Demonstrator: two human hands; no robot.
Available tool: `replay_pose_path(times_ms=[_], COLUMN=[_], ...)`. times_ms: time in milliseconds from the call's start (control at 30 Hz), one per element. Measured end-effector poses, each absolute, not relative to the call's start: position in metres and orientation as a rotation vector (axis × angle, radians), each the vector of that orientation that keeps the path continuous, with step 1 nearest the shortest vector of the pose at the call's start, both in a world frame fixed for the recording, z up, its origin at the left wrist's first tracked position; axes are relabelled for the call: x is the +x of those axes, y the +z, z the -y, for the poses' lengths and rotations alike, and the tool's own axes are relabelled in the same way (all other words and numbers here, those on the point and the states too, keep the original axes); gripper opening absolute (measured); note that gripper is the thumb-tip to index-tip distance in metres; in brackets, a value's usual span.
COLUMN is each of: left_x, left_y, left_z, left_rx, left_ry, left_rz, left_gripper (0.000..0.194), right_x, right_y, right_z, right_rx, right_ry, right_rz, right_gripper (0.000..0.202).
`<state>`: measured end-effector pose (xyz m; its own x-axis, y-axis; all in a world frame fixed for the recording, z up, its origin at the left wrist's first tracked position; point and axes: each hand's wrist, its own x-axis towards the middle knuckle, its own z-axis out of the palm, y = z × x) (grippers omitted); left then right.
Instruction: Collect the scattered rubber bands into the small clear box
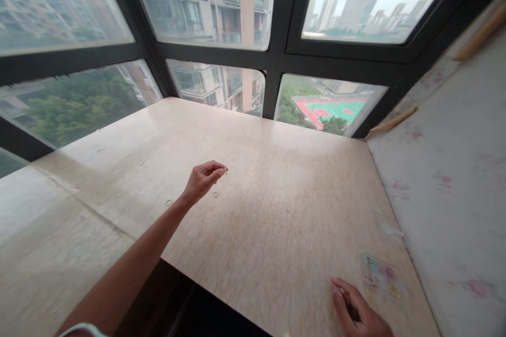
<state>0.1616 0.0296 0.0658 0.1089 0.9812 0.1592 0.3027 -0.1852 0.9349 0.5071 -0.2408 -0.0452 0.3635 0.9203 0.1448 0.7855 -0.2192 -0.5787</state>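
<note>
My left hand (203,178) is over the middle of the stone sill, thumb and fingers pinched on a small yellowish ring (225,170). One thin ring (215,194) lies on the surface just below that hand, and another ring (168,202) lies to its left, beside the forearm. Near the front edge at the lower right, my right hand (358,310) has its thumb and index finger pressed together; whatever is between them, if anything, is too small to name. A clear compartment box (381,277) with small colourful items sits just beyond the right hand.
The marble-patterned sill (276,221) has a seam at the left and a front edge dropping to a dark gap. Dark-framed windows (272,47) close off the back and left. A papered wall (454,184) stands at the right, with a clear scrap (392,230) near it.
</note>
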Motion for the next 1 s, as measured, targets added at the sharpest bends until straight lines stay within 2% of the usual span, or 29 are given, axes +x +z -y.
replay_pose_path(times_ms=[300,567,767,1000], left_x=[0.29,0.404,0.447,0.477], left_y=[0.064,0.042,0.034,0.026], left_z=[0.039,0.084,0.107,0.119], left_rx=[1.694,1.882,2.366,2.503], left_ry=[1.02,0.774,0.523,0.345], left_rz=[-0.778,-0.616,-0.558,-0.454], left_gripper=[0.014,0.012,0.018,0.028], right_x=[0.487,0.486,0.486,0.486], right_y=[-0.024,-0.016,-0.019,-0.02], right_z=[0.235,0.234,0.234,0.234], right_rx=[-1.949,-1.942,-2.005,-2.02], right_ry=[0.247,0.333,0.27,0.239], right_rz=[1.492,1.436,1.445,1.418], right_gripper=[0.035,0.024,0.022,0.027])
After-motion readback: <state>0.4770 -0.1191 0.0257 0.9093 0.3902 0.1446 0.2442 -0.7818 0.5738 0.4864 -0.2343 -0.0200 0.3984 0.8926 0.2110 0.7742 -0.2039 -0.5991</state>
